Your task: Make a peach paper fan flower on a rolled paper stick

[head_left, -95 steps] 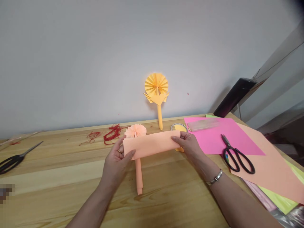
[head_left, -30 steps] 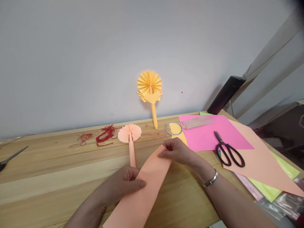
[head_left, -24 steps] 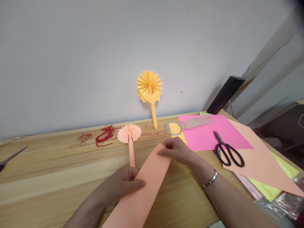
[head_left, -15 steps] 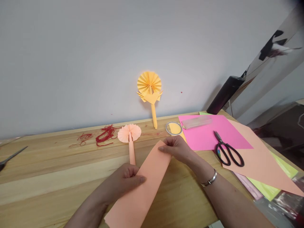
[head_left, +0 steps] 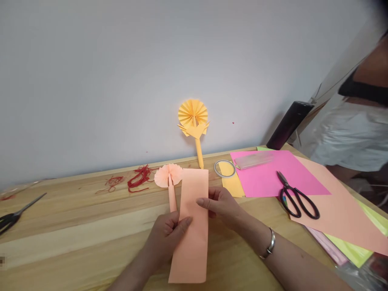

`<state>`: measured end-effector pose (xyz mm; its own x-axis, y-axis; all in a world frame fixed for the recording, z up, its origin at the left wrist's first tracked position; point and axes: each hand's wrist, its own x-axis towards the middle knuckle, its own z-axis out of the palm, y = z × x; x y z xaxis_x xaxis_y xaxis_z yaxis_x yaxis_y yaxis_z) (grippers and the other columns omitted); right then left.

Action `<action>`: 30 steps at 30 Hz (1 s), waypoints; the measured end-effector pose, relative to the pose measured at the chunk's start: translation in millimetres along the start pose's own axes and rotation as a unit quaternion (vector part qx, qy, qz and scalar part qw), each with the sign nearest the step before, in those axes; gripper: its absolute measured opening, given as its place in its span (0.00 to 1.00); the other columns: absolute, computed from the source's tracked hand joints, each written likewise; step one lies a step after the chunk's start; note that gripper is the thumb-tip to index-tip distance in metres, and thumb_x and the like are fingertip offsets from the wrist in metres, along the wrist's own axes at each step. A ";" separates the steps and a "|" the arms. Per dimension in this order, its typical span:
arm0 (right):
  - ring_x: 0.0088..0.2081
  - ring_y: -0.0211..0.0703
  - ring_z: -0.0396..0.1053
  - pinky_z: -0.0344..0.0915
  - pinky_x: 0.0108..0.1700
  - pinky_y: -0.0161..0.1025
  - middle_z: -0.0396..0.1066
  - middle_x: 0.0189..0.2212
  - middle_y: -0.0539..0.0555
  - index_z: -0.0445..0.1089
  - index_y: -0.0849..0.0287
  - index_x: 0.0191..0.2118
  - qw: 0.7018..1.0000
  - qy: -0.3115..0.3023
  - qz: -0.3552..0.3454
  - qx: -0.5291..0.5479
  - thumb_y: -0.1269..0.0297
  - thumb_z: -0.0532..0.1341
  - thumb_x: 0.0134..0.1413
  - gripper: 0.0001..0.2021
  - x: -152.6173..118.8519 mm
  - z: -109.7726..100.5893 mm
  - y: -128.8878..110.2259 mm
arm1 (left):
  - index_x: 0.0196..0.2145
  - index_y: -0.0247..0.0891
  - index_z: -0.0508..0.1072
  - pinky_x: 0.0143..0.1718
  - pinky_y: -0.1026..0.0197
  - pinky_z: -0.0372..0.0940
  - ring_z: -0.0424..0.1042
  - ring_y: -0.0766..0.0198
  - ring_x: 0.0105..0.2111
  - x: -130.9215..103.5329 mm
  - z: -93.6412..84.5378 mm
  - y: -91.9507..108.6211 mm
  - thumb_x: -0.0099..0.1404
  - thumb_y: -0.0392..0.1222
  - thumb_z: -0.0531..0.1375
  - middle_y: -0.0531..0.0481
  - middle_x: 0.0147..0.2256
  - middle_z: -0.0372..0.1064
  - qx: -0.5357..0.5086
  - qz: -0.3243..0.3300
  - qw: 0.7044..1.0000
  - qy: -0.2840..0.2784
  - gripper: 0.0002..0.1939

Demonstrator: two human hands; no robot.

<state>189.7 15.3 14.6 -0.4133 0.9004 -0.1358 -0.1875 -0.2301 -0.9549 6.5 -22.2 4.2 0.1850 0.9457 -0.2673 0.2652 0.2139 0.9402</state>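
Observation:
A long strip of peach paper [head_left: 194,242] stands nearly upright before me, its top end toward the wall. My left hand [head_left: 168,234] pinches its left edge, thumb on the front face. On the opposite edge, higher up, my right hand [head_left: 222,206] grips it the same way, with a silver bracelet at the wrist. Just behind the strip lies a peach pleated paper fan [head_left: 169,176] with a rolled paper handle, partly covered by my left hand. A yellow paper fan [head_left: 193,115] with a heart-shaped piece leans on the wall.
Red thread [head_left: 139,178] lies left of the fans. Black scissors [head_left: 295,198] rest on pink paper [head_left: 260,182] and peach sheets at right. A roll of tape [head_left: 224,169] sits on yellow paper. More scissors [head_left: 18,214] lie far left. A person [head_left: 345,129] stands beyond the table's right end.
The peach strip has turned from slanting to nearly upright. My right hand has slid down from its top corner to the right edge. A person has come into view at right.

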 end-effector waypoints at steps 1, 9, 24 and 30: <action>0.21 0.29 0.55 0.50 0.23 0.30 0.67 0.23 0.48 0.74 0.61 0.29 1.000 0.011 0.002 0.009 0.57 0.66 0.44 0.12 0.2 1.3 1.1 | 0.19 0.37 0.70 0.20 0.63 0.54 0.60 0.65 0.19 -0.3 0.7 -1.2 0.55 0.53 0.59 0.52 0.18 0.64 0.015 0.012 1.000 0.005 0.16; 0.26 0.33 0.61 0.56 0.28 0.33 0.70 0.28 0.52 0.74 0.64 0.32 0.998 0.051 0.031 0.030 0.57 0.67 0.42 0.14 3.2 2.2 3.7 | 0.20 0.36 0.67 0.19 0.65 0.52 0.57 0.67 0.19 0.8 3.6 -3.3 0.58 0.52 0.56 0.53 0.18 0.61 0.043 0.038 0.998 -0.001 0.17; 0.32 0.40 0.70 0.65 0.36 0.38 0.74 0.32 0.54 0.74 0.64 0.33 0.999 -0.027 0.006 0.036 0.60 0.66 0.46 0.11 -3.6 7.9 7.1 | 0.33 0.38 0.75 0.29 0.65 0.63 0.66 0.64 0.27 -1.7 -3.9 6.8 0.58 0.48 0.59 0.53 0.26 0.70 -0.113 0.068 0.989 0.066 0.12; 0.33 0.41 0.71 0.66 0.35 0.37 0.74 0.33 0.55 0.75 0.63 0.34 0.998 -0.060 0.029 0.024 0.61 0.66 0.46 0.11 -5.1 11.2 13.8 | 0.31 0.36 0.77 0.21 0.67 0.59 0.59 0.68 0.20 0.3 -6.1 3.3 0.56 0.49 0.60 0.56 0.19 0.62 -0.127 0.055 0.979 0.147 0.13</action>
<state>179.2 3.5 5.1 -0.5272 0.8356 -0.1544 -0.2018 -0.2997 -0.9325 1.6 -19.7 8.5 -0.0907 0.9882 -0.1238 0.0087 0.1251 0.9921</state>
